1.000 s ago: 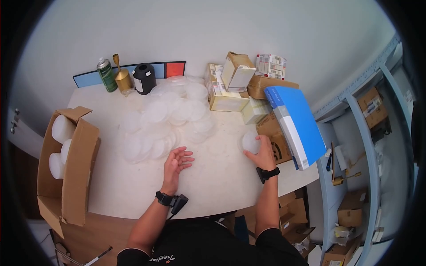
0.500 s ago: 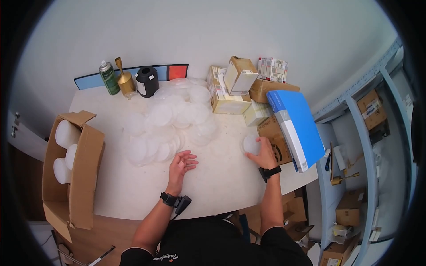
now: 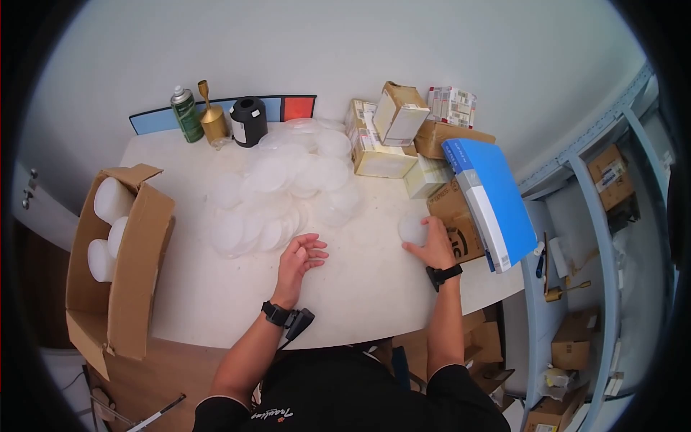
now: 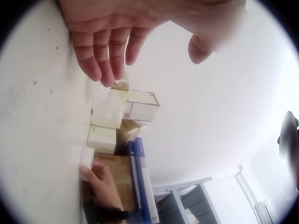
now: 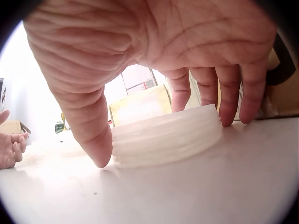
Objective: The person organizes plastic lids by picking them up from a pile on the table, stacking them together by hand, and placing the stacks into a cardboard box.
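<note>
A short stack of frosted, translucent round lids (image 5: pixel 168 137) lies on the white table, and my right hand (image 3: pixel 436 245) grips it from both sides, thumb at one edge and fingers at the other. In the head view that stack (image 3: pixel 412 229) is beside the brown carton. My left hand (image 3: pixel 296 265) holds nothing; its fingers are relaxed and slightly bent, palm turned inward, near the front of a spread heap of similar translucent discs (image 3: pixel 288 180). The left wrist view shows the left hand (image 4: pixel 126 37) with its fingers apart.
An opened carton (image 3: pixel 133 288) with white round containers (image 3: pixel 113 200) stands at the left. A spray can (image 3: pixel 187 115), a brass holder (image 3: pixel 214 124) and a black cylinder (image 3: pixel 249 122) line the back. Boxes (image 3: pixel 385 155) and a blue binder (image 3: pixel 497 198) stand at the right.
The head view has shifted slightly. The right hand stays around the lid stack, and the left hand remains empty in about the same place.
</note>
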The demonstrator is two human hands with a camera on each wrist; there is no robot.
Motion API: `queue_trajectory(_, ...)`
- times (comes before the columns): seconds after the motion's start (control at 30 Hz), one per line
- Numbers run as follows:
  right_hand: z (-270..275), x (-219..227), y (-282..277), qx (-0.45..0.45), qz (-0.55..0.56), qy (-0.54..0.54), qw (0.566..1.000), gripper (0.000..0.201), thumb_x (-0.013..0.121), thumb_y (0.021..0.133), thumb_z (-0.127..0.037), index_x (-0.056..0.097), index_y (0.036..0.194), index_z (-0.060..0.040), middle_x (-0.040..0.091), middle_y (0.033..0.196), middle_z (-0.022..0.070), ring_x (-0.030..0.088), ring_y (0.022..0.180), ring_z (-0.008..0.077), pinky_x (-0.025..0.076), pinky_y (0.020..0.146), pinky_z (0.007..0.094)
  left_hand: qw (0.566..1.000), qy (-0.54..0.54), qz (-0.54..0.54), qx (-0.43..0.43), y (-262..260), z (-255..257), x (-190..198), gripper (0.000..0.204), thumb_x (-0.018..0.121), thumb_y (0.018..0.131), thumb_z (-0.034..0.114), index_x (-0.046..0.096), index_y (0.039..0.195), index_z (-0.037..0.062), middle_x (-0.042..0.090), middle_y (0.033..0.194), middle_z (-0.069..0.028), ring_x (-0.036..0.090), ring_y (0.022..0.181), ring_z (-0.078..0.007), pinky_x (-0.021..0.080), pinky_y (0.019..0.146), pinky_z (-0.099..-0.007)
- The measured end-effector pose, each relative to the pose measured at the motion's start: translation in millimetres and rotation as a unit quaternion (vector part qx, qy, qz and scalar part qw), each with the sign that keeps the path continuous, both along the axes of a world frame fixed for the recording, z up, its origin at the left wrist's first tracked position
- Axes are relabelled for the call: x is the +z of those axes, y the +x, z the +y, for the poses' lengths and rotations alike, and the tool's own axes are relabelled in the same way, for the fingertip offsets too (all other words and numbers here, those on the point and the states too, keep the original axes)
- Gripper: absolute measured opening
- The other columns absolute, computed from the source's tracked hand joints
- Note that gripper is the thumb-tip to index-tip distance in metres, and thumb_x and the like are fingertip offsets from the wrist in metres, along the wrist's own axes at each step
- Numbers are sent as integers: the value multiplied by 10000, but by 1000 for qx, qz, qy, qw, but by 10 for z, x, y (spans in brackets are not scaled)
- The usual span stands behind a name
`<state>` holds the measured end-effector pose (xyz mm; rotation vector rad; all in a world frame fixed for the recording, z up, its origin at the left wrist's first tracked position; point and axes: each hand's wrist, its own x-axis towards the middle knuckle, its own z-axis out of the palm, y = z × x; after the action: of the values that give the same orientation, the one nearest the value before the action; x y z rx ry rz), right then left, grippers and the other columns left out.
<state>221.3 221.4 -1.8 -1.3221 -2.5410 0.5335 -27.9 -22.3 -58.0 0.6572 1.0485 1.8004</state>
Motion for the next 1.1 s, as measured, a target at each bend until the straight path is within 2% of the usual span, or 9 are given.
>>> queue_trajectory(0.3, -162, 76, -303, 50, 222, 125, 966, 578, 849, 788, -216, 547, 1237, -13, 586, 1260, 180, 555, 1218, 363, 459, 1034, 447, 1000, -12, 8, 4, -19, 25, -42, 632, 552, 992, 514, 509, 1359, 2, 640, 1255, -134, 652, 1093, -195, 515, 951, -339)
queue_trajectory(0.4, -410, 150, -619, 62, 318, -39, 945, 532, 831, 820, -202, 566, 1234, 1, 613, 1253, 165, 592, 1192, 319, 487, 998, 423, 1000, -8, 18, 12, 1, 33, -82, 617, 574, 976, 486, 523, 1347, -5, 647, 1254, -136, 654, 1095, -199, 517, 948, -339)
queue_trajectory(0.43, -410, 42, -708, 84, 338, -86, 934, 472, 801, 865, -186, 582, 1240, 0, 630, 1238, 123, 605, 1169, 236, 510, 957, 376, 1000, -1, 20, 18, 5, 35, -84, 608, 581, 968, 471, 532, 1341, -7, 648, 1253, -136, 655, 1094, -202, 517, 948, -340)
queue_trajectory(0.6, -512, -190, -1046, 121, 385, -394, 826, 294, 727, 938, -156, 636, 1189, -32, 660, 1143, 40, 603, 1041, 117, 502, 919, 298, 983, 49, 146, 103, -93, -160, 206, 497, 620, 919, 332, 588, 1283, -5, 653, 1224, -116, 633, 1126, -209, 484, 976, -360)
queue_trajectory(0.7, -492, -288, -1066, 103, 375, -433, 813, 254, 713, 946, -172, 652, 1155, -39, 675, 1075, 26, 609, 984, 107, 493, 893, 279, 929, 6, 312, 197, -377, -252, 506, 482, 636, 896, 346, 622, 1226, -5, 648, 1212, -102, 598, 1166, -210, 450, 999, -368)
queue_trajectory(0.77, -459, -380, -1078, 73, 383, -432, 814, 229, 700, 954, -181, 659, 1132, -44, 678, 1040, 18, 610, 961, 102, 485, 875, 267, 841, -45, 447, 301, -733, -300, 597, 410, 680, 870, 239, 625, 1198, -2, 653, 1192, -146, 612, 1121, -301, 459, 992, -399)
queue_trajectory(0.83, -444, -441, -1063, 62, 407, -420, 808, 211, 691, 959, -185, 661, 1113, -43, 675, 1014, 12, 604, 930, 96, 485, 851, 261, 735, -127, 560, 361, -1098, -324, 536, 453, 724, 863, 243, 605, 1223, -5, 601, 1316, -188, 512, 1262, -385, 401, 1081, -479)
queue_trajectory(1.0, -408, -546, -1059, 53, 413, -394, 820, 209, 694, 960, -193, 657, 1097, -40, 663, 952, -3, 583, 850, 86, 488, 800, 252, 661, -352, 580, 320, -1798, -338, 153, 607, 704, 905, 440, 594, 1358, 51, 471, 1518, -219, 330, 1446, -458, 257, 1197, -543)
queue_trajectory(1.1, -379, -584, -1038, 58, 393, -394, 829, 210, 689, 975, -187, 652, 1129, -48, 686, 1032, 11, 631, 943, 94, 514, 835, 268, 688, -430, 530, 246, -1793, -283, 260, 743, 643, 900, 606, 560, 1459, 125, 387, 1600, -216, 236, 1514, -453, 158, 1204, -640)
